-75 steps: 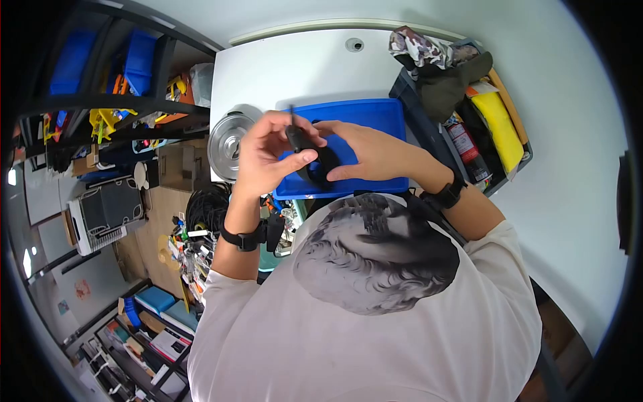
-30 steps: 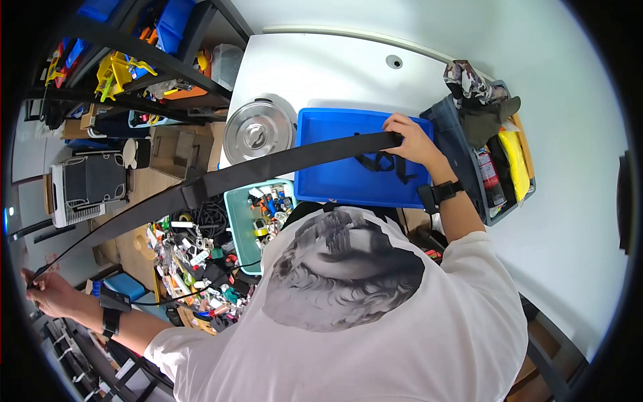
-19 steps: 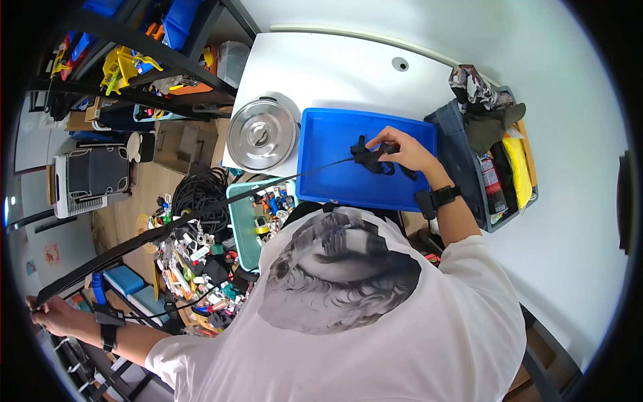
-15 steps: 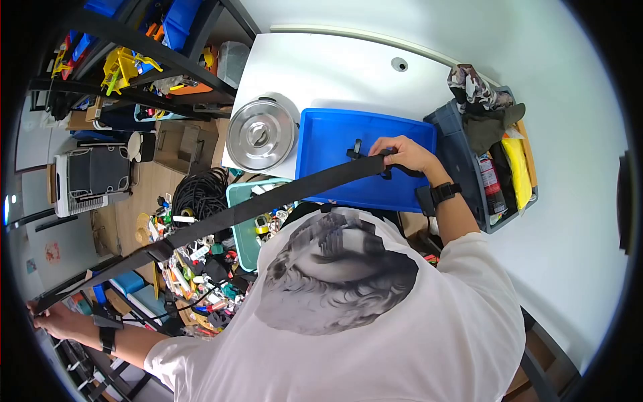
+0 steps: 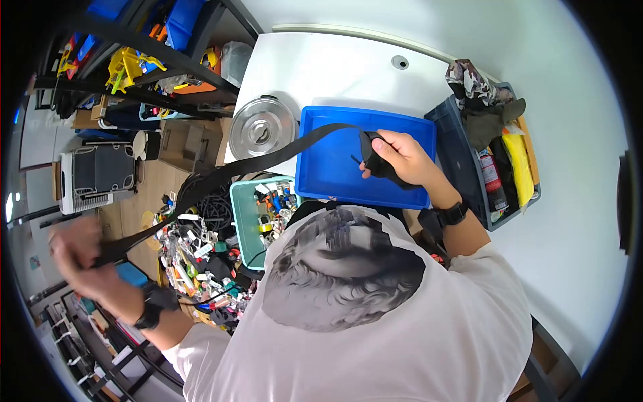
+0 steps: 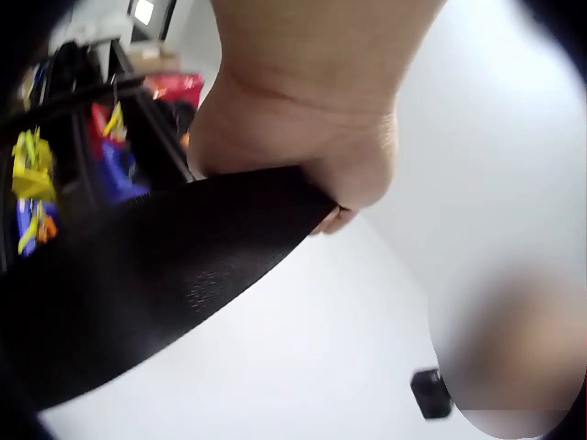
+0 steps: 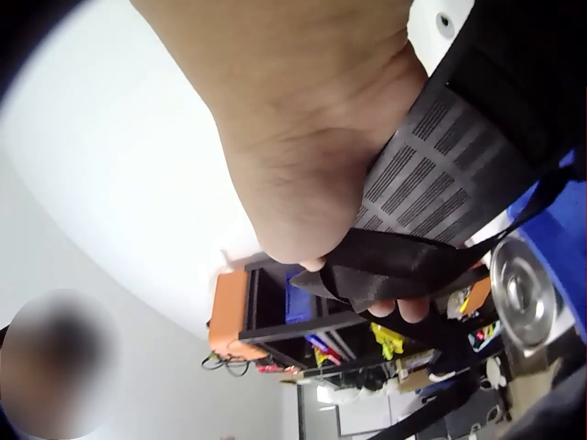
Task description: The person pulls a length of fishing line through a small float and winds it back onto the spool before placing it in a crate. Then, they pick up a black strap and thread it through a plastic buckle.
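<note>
**Black strap (image 5: 268,157) held at both ends.** The right hand (image 5: 402,157) is closing its grip round a folded bunch of the webbing, with the thumb lying over the top. Directly beneath this grip is the blue tray (image 5: 328,184), which is standing on the white table (image 5: 321,67). In the right wrist view the ribbed webbing is lying across the palm, and the fingers are curling under it.

From this grip the strap is running away in one unbroken span. It is passing just beside the lidded steel pot (image 5: 261,128) and above the green bin (image 5: 240,214) of small parts. It is ending at the left hand (image 5: 77,251), which is reaching well out to the person's side over the cluttered floor. That hand is blurred in the head view. In the left wrist view its grip is wrapping the broad band where the band emerges under the heel of the hand.

**Progress, as judged from the lie of the strap.** Only a short length is bunched at the right grip. By far the greater part is hanging free between the two grips, neither folded nor laid down. No length of it is resting flat in the tray below the right grip, so the gathering appears to be at an early stage.
</note>
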The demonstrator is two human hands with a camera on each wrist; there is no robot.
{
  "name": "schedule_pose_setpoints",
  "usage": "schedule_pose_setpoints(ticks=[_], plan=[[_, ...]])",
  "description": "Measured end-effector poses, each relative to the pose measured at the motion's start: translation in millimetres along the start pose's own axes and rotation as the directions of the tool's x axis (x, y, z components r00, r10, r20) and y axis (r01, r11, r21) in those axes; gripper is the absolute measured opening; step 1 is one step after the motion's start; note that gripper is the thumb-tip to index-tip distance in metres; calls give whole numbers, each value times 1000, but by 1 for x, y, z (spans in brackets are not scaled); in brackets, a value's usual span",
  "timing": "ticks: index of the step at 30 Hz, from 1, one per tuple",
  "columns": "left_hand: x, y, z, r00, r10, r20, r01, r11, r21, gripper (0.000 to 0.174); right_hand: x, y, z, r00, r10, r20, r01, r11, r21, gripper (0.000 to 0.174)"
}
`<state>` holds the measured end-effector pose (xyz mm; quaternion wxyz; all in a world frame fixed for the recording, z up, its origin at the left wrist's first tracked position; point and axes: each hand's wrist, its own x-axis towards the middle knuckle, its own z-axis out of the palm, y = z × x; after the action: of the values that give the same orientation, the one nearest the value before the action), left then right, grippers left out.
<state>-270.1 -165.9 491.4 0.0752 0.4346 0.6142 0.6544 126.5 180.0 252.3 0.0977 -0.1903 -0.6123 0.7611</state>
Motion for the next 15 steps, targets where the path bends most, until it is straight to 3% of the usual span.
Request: schedule_pose_setpoints(ticks=[1, 2, 3, 4, 5, 6, 7, 8, 10, 12, 14, 15], plan=[[-19, -19, 41, 962, -98, -256, 159, 959, 232, 29, -2, -12, 10, 998, -54, -10, 54, 998, -40, 34], [-28, -14, 84, 931, -330, 158, 306, 939, 158, 25, -5, -22, 18, 994, -111, -18, 109, 991, -80, 34], [-36, -29, 131, 892, -268, 365, 178, 949, 261, 24, -9, -32, 25, 995, -98, 8, 98, 988, -119, 35], [-34, -36, 171, 769, -258, 584, 56, 938, 341, 23, -12, -37, 30, 995, -97, 28, 100, 982, -160, 33], [-34, -41, 200, 601, -373, 707, 162, 923, 350, 24, -14, -39, 37, 982, -184, 27, 186, 954, -235, 32], [-36, -39, 226, 439, -513, 738, 293, 858, 422, 33, -15, -40, 42, 962, -271, 29, 267, 913, -307, 30], [-42, -44, 244, 438, -498, 749, 215, 867, 451, 38, -16, -31, 41, 966, -259, 6, 236, 870, -434, 28], [-50, -54, 257, 432, -481, 763, 134, 871, 473, 43, -18, -43, 51, 937, -350, -6, 306, 827, -472, 29], [-57, -69, 277, 433, -505, 747, 246, 863, 441, 41, -21, -42, 59, 908, -420, 5, 377, 809, -451, 27], [-59, -76, 287, 470, -423, 775, 248, 905, 344, 37, -25, -40, 58, 902, -432, 23, 393, 795, -462, 24], [-59, -74, 291, 583, -418, 697, 222, 907, 358, 32, -33, -41, 57, 932, -356, -71, 281, 831, -480, 22], [-63, -79, 293, 666, -377, 644, 298, 926, 234, 29, -36, -34, 54, 953, -275, -130, 194, 878, -437, 26]])
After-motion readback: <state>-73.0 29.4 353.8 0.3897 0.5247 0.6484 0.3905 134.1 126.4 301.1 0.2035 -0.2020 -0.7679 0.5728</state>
